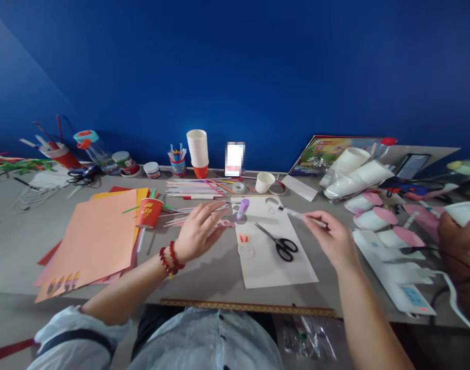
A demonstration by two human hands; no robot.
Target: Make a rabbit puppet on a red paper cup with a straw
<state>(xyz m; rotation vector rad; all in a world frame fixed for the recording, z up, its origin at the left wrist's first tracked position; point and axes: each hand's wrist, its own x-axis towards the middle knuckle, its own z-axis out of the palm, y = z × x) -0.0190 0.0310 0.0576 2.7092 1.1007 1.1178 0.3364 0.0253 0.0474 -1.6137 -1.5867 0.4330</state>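
Note:
My right hand (329, 234) pinches a slim white pen (295, 212) with a dark end pointing left over a white sheet of paper (273, 275). My left hand (199, 230) hovers left of the sheet, fingers stretched out and apart, with nothing visible in it. A purple glue stick (243, 209) stands upright just beyond its fingertips. On the sheet lie black-handled scissors (284, 247), partly open. Left of them is a small white paper rabbit face (246, 249) with orange-red ears. Small outlines are drawn near the sheet's top, beside a cut hole.
Coloured paper (99, 231) and a red paper cup (149, 213) lie left. Straws (196, 187), stacked white cups (197, 148), a tape roll (238, 187) and a lit phone (235, 159) are behind. A power strip (392, 272) and another person's hand (456, 236) are right.

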